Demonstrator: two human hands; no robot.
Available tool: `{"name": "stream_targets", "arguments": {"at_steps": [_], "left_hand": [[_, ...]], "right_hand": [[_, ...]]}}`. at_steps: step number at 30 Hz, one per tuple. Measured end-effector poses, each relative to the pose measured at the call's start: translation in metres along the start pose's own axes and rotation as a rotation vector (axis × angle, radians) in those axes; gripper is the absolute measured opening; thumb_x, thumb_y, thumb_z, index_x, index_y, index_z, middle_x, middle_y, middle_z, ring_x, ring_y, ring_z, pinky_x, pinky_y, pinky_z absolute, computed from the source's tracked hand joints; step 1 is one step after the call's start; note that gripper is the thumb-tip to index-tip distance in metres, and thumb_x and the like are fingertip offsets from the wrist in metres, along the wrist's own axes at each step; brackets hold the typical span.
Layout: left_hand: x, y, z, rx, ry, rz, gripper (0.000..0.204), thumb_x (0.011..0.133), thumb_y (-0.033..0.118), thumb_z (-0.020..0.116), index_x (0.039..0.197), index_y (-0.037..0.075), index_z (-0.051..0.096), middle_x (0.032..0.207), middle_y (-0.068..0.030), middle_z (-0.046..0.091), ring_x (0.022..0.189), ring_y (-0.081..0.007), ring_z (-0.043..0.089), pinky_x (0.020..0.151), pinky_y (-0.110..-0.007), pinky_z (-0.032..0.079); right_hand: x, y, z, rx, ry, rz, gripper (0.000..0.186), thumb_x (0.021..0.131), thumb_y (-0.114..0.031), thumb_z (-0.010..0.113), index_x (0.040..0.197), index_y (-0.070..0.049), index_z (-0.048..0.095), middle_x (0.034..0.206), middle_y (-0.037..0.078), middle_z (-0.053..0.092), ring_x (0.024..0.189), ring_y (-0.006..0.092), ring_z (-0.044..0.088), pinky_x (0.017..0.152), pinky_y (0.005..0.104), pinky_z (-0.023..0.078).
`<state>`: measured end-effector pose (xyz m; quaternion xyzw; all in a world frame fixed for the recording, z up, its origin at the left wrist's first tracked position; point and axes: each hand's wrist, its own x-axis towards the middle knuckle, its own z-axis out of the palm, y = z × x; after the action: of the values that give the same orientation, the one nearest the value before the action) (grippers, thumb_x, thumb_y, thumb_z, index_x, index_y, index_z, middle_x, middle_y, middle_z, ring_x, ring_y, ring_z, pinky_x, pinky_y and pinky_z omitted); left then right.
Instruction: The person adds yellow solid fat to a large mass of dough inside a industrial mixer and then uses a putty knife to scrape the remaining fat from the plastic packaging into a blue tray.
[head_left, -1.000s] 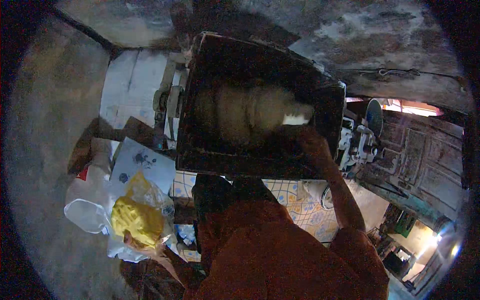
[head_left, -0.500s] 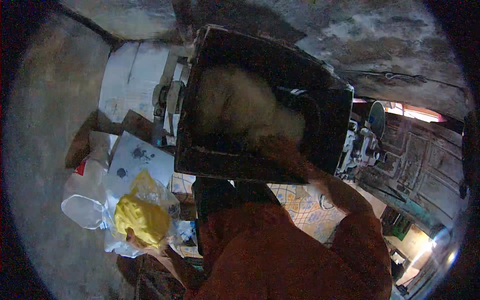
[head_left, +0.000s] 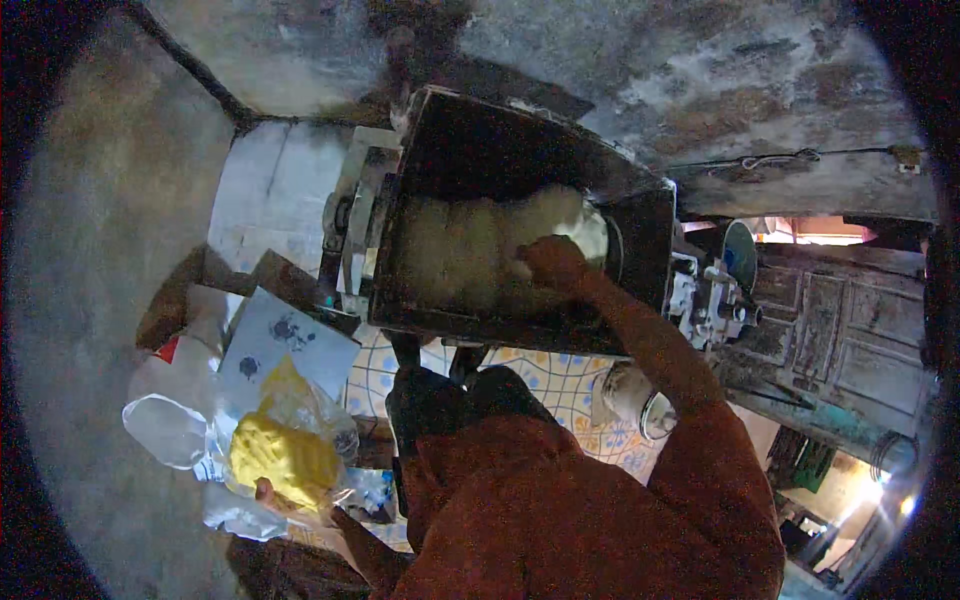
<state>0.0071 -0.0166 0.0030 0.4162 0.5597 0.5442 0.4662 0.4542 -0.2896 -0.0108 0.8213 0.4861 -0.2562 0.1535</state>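
Note:
A yellow, butter-like lump (head_left: 285, 455) in a clear plastic bag rests in my left hand (head_left: 295, 500), with the thumb against its lower side. This hand is at the lower left, beside a stack of white and grey things. My right hand (head_left: 555, 265) reaches into a dark, deep trough (head_left: 500, 335), its fingers curled at a pale, dough-like mass (head_left: 450, 250). Whether they pinch some of it is hard to see in the dim light. A shiny, rounded surface (head_left: 592, 235) shows just beyond that hand, at the mass's right end.
A pale board with dark blotches (head_left: 285, 340) leans left of the trough, above a white bag or container (head_left: 165, 430). Right of the trough stands a white machine part (head_left: 715, 300) near an old panelled door (head_left: 850, 310). A whitish container (head_left: 640, 400) stands on the patterned tile floor (head_left: 520, 375).
The trough sits lower in the picture as the view shifts. My right hand, blurred before, shows more clearly and higher on the pale mass, which has changed shape. My left hand keeps the yellow lump.

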Motion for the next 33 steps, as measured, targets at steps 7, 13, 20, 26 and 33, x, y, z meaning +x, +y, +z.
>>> {"name": "stream_targets", "arguments": {"at_steps": [7,13,20,26,33], "left_hand": [[0.002,-0.005,0.006,0.012,-0.026,-0.025,0.046,0.080,0.038,0.056,0.110,0.004,0.051,0.108,-0.0122,0.054,0.099,-0.0274,0.054,0.086,-0.045,0.046],[0.008,-0.002,0.015,0.051,-0.037,0.000,0.046,0.080,0.038,0.056,0.110,0.004,0.051,0.108,-0.0121,0.054,0.099,-0.0271,0.054,0.086,-0.044,0.046],[0.007,-0.001,0.024,0.073,-0.050,0.012,0.045,0.080,0.038,0.056,0.110,0.004,0.051,0.107,-0.0119,0.055,0.099,-0.0269,0.054,0.086,-0.044,0.046],[0.004,0.002,0.025,0.085,-0.040,0.027,0.045,0.080,0.038,0.056,0.110,0.004,0.051,0.107,-0.0118,0.055,0.098,-0.0266,0.054,0.086,-0.044,0.046],[-0.002,0.002,0.022,0.094,-0.029,0.023,0.045,0.081,0.038,0.056,0.110,0.004,0.051,0.106,-0.0117,0.055,0.098,-0.0264,0.054,0.086,-0.043,0.046]], "right_hand": [[-0.060,-0.005,-0.032,0.311,0.255,0.204,0.045,0.077,-0.017,0.065,0.119,-0.007,0.051,0.111,0.020,0.058,0.096,0.0371,0.060,0.082,0.0487,0.048],[-0.125,0.010,-0.102,0.606,0.575,0.467,0.035,0.081,-0.021,0.066,0.112,-0.007,0.057,0.115,0.015,0.059,0.097,0.0299,0.061,0.083,0.0387,0.048],[-0.144,0.015,-0.025,0.719,0.551,0.510,0.020,0.085,-0.021,0.063,0.098,-0.006,0.063,0.096,0.013,0.064,0.088,0.0265,0.064,0.073,0.0352,0.051],[-0.128,0.009,0.036,0.579,0.244,0.427,0.019,0.085,-0.020,0.059,0.099,-0.006,0.061,0.095,0.015,0.063,0.088,0.0316,0.062,0.075,0.0371,0.051],[-0.111,-0.018,0.000,0.483,0.179,0.228,0.027,0.083,-0.018,0.059,0.107,-0.007,0.057,0.103,0.014,0.059,0.095,0.0317,0.060,0.077,0.0383,0.052]]}}
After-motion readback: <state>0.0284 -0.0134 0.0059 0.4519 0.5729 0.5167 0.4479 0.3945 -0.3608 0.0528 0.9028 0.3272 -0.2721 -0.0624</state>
